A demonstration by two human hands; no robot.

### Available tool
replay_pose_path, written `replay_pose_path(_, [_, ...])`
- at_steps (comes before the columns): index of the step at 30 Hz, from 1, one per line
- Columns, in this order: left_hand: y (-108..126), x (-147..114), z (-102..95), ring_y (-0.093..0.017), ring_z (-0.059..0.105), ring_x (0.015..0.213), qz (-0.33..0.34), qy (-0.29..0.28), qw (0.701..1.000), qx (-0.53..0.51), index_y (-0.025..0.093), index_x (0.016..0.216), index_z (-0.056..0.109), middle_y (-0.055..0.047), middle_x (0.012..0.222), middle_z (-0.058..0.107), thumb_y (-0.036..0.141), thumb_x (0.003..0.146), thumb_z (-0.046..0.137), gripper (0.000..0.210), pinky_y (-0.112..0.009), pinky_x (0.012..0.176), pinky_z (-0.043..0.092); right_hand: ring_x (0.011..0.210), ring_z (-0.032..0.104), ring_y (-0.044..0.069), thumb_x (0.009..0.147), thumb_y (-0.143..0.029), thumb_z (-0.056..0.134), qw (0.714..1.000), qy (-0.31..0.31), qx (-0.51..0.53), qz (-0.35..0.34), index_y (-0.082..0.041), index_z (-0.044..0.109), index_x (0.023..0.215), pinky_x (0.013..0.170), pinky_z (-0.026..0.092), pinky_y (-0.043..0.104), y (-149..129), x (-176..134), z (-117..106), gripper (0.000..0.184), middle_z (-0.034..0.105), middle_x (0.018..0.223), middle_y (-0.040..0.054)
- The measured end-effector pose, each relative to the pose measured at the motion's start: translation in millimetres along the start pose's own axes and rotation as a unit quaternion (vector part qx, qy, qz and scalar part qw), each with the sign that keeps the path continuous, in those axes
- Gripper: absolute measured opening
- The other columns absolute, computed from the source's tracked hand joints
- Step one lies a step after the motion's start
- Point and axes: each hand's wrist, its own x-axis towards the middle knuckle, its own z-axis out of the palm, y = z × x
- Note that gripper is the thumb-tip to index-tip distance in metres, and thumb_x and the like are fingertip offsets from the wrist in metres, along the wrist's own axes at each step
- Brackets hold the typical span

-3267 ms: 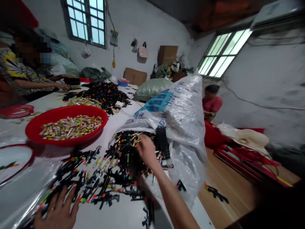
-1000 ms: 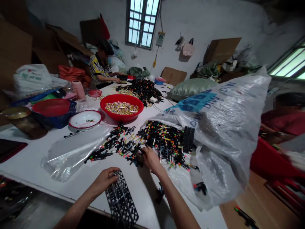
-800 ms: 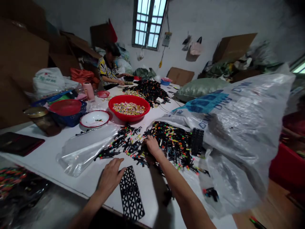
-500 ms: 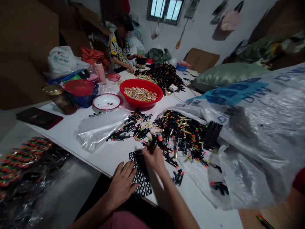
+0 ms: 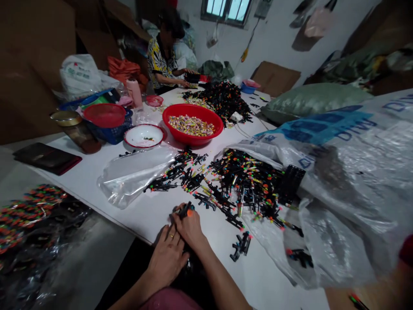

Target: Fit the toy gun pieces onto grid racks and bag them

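My right hand (image 5: 191,227) is closed round a small black toy gun (image 5: 185,210) with an orange tip; whether it holds more than one is hidden. My left hand (image 5: 167,255) lies flat with fingers stretched out, against the right hand at the table's front edge. The black perforated tray seen earlier is almost wholly covered by my hands and forearms. To the right, a couple of loose toy guns (image 5: 241,246) lie on the white table (image 5: 269,275). Ahead is a large heap of toy guns (image 5: 250,181) with bright tips, spilling from a clear plastic sack (image 5: 348,206).
Beyond stand a red basin (image 5: 193,137) of small colourful pieces, a white dish (image 5: 144,134), a jar (image 5: 75,131) and a blue basket (image 5: 116,129). A clear bag (image 5: 137,174) lies left. A co-worker (image 5: 164,60) sits at the far end by another dark heap (image 5: 226,103).
My right hand has moved from the heap's edge down and left, beside my left hand, with a toy gun in it. The black tray is now covered. My left hand stays flat.
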Motion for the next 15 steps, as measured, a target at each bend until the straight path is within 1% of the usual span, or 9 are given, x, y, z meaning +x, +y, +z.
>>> replay_pose_path(3, [-1.0,2.5,-1.6,-0.029,0.052,0.117,-0.006,-0.023,1.0,-0.002,0.016,0.114,0.064,-0.012,0.123,0.061,0.046,0.084,0.053,0.044,-0.049,0.102,0.035,0.071,0.061,0.015,0.08,-0.025,0.06,0.998,-0.031,0.046,0.023,-0.02,0.062,0.085,0.066,0.044,0.023,0.4,6.8,-8.6,0.007,0.066,0.076,-0.0004])
replay_pose_path(5, [-0.8,3.4,-2.7,-0.028,0.052,0.118,-0.009,-0.031,0.999,-0.005,0.017,0.115,0.064,-0.012,0.126,0.059,0.049,0.084,0.053,0.046,-0.048,0.103,0.035,0.07,0.061,0.014,0.081,-0.026,0.06,0.997,-0.023,0.071,0.033,-0.021,0.061,0.085,0.065,0.043,0.022,3.5,10.1,-13.9,0.006,0.066,0.076,-0.0018])
replay_pose_path(6, [-0.1,3.5,-2.9,-0.028,0.051,0.119,-0.015,-0.032,0.999,-0.008,0.017,0.115,0.064,-0.012,0.127,0.058,0.05,0.083,0.054,0.047,-0.048,0.104,0.035,0.072,0.061,0.015,0.082,-0.027,0.059,0.997,-0.014,0.067,0.031,-0.021,0.061,0.087,0.066,0.044,0.022,5.7,10.2,-15.5,0.007,0.067,0.079,-0.0017])
replay_pose_path(10, [5.1,2.1,-1.5,-0.028,0.051,0.119,-0.036,-0.043,0.998,-0.015,0.016,0.112,0.065,-0.012,0.125,0.06,0.048,0.082,0.056,0.045,-0.048,0.104,0.034,0.08,0.062,0.016,0.086,-0.027,0.054,1.0,-0.02,-0.006,0.007,-0.022,0.059,0.093,0.073,0.044,0.024,11.4,3.5,-12.3,0.011,0.067,0.088,0.0004])
replay_pose_path(13, [5.7,3.0,-0.1,-0.029,0.052,0.118,-0.032,-0.047,0.998,-0.019,0.016,0.111,0.066,-0.011,0.122,0.062,0.045,0.083,0.056,0.042,-0.048,0.104,0.034,0.085,0.062,0.018,0.087,-0.025,0.051,0.998,-0.018,-0.065,0.011,-0.02,0.059,0.097,0.075,0.043,0.026,3.6,2.6,-0.5,0.014,0.066,0.094,0.0048])
replay_pose_path(15, [2.1,6.3,-0.6,-0.029,0.051,0.119,-0.035,-0.049,0.998,-0.01,0.014,0.113,0.065,-0.012,0.121,0.063,0.039,0.084,0.054,0.04,-0.047,0.104,0.034,0.086,0.062,0.02,0.086,-0.022,0.05,0.994,-0.014,-0.106,0.017,-0.018,0.059,0.1,0.074,0.043,0.027,-5.0,9.3,7.2,0.017,0.066,0.095,0.0075])
